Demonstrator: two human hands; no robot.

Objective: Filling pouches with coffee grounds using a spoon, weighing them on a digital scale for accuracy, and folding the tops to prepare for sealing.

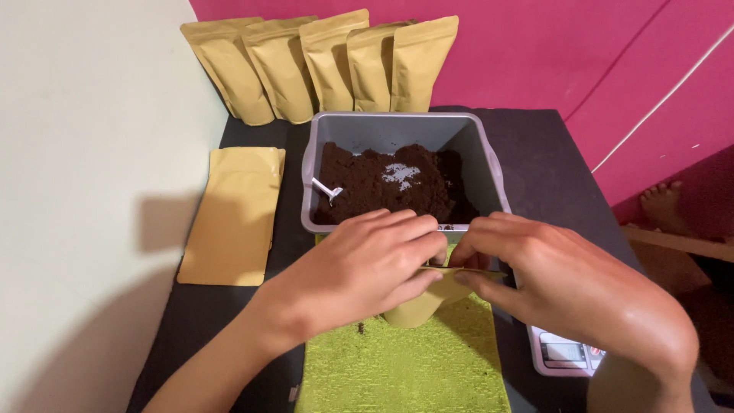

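Observation:
My left hand (359,264) and my right hand (550,279) meet over the top edge of a tan paper pouch (417,306), both pinching it. The pouch stands upright on a green cloth (405,367). Just behind it sits a grey rectangular tub (489,153) holding dark brown ground powder (382,183). A small white scoop (327,190) is stuck into the powder at the left. The pouch's mouth is hidden under my fingers.
Several filled tan pouches (329,65) stand in a row against the pink wall at the back. A stack of flat empty pouches (233,214) lies left of the tub. A small scale (566,353) peeks out under my right hand. A person's bare foot (664,205) is at right.

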